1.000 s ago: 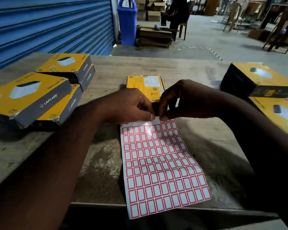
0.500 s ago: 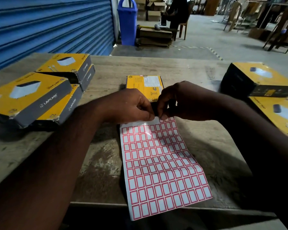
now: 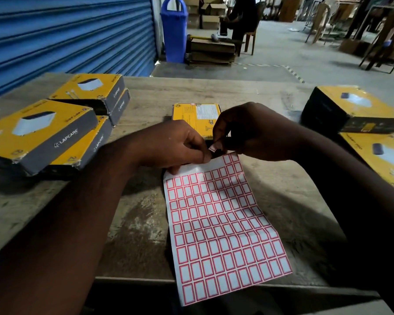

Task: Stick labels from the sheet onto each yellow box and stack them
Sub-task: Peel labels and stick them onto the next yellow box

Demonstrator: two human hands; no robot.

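Fingers (image 3: 217, 138) of the right hand (image 3: 255, 133) pinch a single red-bordered label (image 3: 213, 148), held just above the far edge of the sheet (image 3: 221, 223). The left hand (image 3: 175, 144) curls round that edge, gripping it. The sheet lies on the table (image 3: 134, 212), its near end overhanging. A yellow box (image 3: 191, 114) sits just beyond both hands.
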